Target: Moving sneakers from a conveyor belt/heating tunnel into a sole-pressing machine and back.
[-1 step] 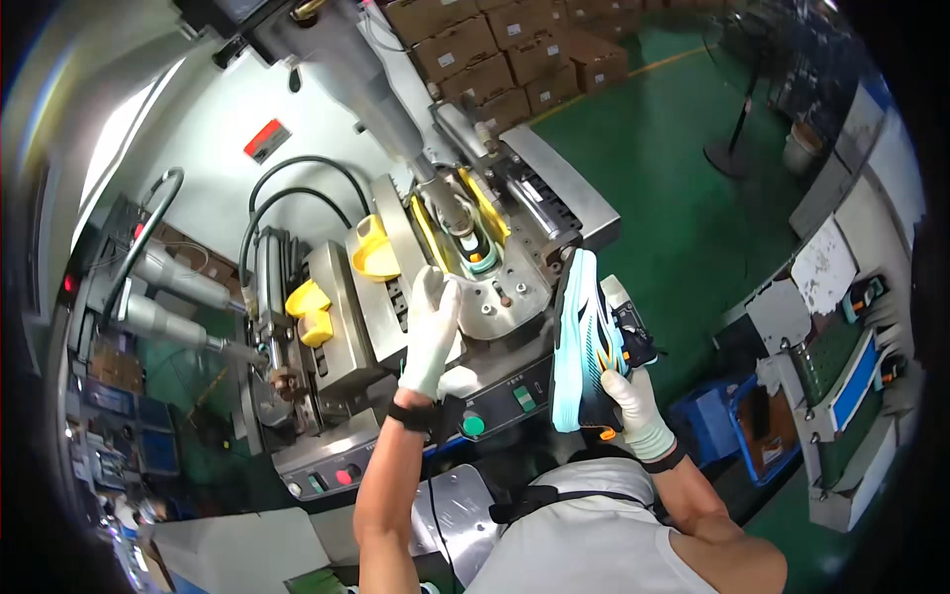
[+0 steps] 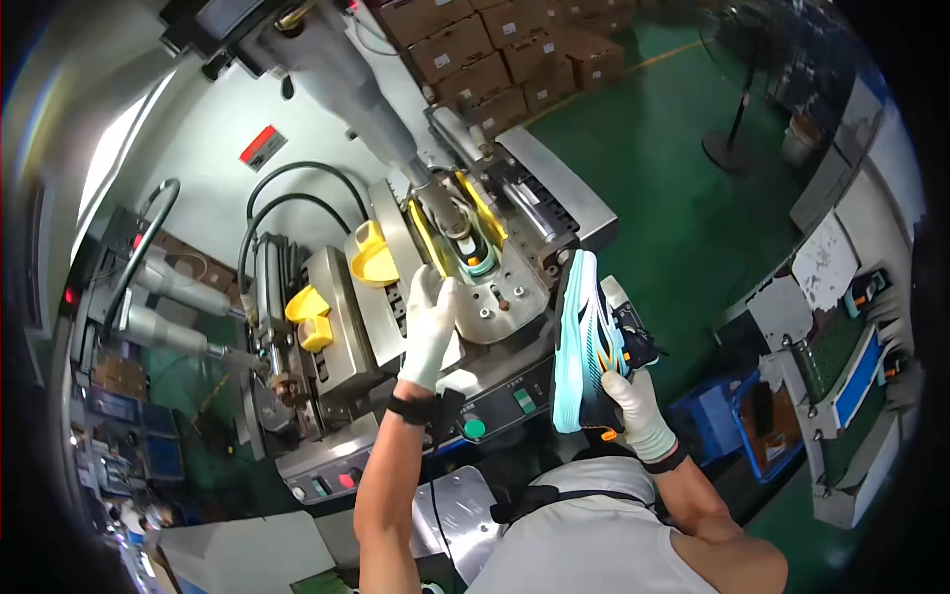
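Note:
My right hand (image 2: 634,408), in a white glove, grips a sneaker (image 2: 590,346) near its heel, with the toe pointing up. The sneaker has a pale blue sole and a dark upper with orange details. My left hand (image 2: 432,322), also gloved, hovers at the front of a pressing machine (image 2: 515,307) with its fingers apart and nothing in them. Just beyond its fingertips, a second shoe (image 2: 477,255) sits in the machine between yellow pads (image 2: 483,206). A metal rod (image 2: 447,206) comes down onto this shoe and hides part of it.
Another station with yellow pads (image 2: 374,255) stands left of my left hand. A control panel with a green button (image 2: 474,428) runs along the front. Cardboard boxes (image 2: 455,51) are stacked at the back. To the right are a blue crate (image 2: 757,436) and a rack (image 2: 841,391) with shoes.

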Tool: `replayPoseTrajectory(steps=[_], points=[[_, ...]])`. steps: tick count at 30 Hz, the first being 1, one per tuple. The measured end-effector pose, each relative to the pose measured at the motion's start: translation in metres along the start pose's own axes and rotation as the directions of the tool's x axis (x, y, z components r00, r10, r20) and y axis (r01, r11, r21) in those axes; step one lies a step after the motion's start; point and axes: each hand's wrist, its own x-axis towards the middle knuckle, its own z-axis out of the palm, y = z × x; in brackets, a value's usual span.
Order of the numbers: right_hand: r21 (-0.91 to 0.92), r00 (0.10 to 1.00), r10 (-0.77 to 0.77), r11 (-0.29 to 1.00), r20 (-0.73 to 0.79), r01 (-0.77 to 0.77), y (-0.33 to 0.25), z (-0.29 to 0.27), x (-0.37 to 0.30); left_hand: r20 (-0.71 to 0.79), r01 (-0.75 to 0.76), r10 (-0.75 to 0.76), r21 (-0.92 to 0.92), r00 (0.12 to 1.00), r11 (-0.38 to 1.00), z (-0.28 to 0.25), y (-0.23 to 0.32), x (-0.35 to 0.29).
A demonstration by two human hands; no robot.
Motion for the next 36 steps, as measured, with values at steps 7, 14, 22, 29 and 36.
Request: replayPoseTrajectory(steps=[7, 14, 22, 29, 36], points=[[-0.107, 0.984, -0.141, 0.986, -0.109, 0.129, -0.014, -0.013, 0.005, 0.006, 0.221, -0.229, 0.231, 0.973, 0.948, 0.038, -0.032, 0.06], [-0.209, 0.981, -0.105, 0.975, -0.162, 0.069, -0.024, -0.028, -0.003, -0.12, 0.181, -0.141, 0.468, 0.983, 0.865, 0.095, -0.148, 0.128], [-0.453, 0.989, -0.089, 0.891, -0.12, 0.025, -0.023, -0.035, -0.004, 0.19, 0.417, -0.371, -0.392, 0.909, 0.82, 0.066, -0.119, 0.133], [-0.66, 0.972, -0.14, 0.715, 0.19, 0.232, -0.029, 0.041, 0.078, 0.24, 0.374, -0.288, -0.597, 0.927, 0.71, -0.018, -0.04, -0.047], [-0.94, 0.978, 0.162, 0.333, 0.135, 0.075, 0.061, 0.063, 0.353, 0.151, 0.546, -0.526, -0.162, 0.837, 0.822, -0.129, -0.023, -0.27]])
